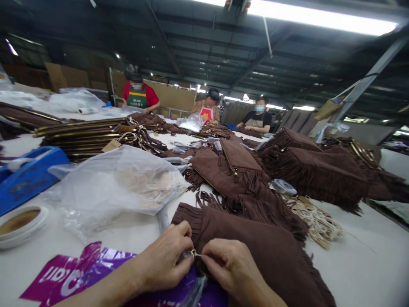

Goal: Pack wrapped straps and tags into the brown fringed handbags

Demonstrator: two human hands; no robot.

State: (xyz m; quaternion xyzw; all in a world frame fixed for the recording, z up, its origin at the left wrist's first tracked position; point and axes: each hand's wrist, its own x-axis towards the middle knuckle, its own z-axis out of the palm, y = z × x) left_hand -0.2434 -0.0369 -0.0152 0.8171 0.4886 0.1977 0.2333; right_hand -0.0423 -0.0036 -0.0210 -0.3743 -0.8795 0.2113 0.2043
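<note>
A brown fringed bag (252,243) lies on the table in front of me, its fringe spread along its edges. At its near left edge my left hand (166,256) is closed, pinching a small gold-coloured metal ring (193,253). Close beside it, my right hand (228,264) grips a short white string (198,255) that runs to the ring. The fingertips nearly meet, and they hide part of the ring. Below both hands lies a purple printed plastic bag (111,264), with a strip of clear plastic (194,290) over it.
Stacked brown fringed bags (313,170) stand at the right, near a bundle of white-stringed tags (319,221). On the left are a clear plastic bag (121,183), a blue tape dispenser (35,175) and a tape roll (22,226). Several people work across the table.
</note>
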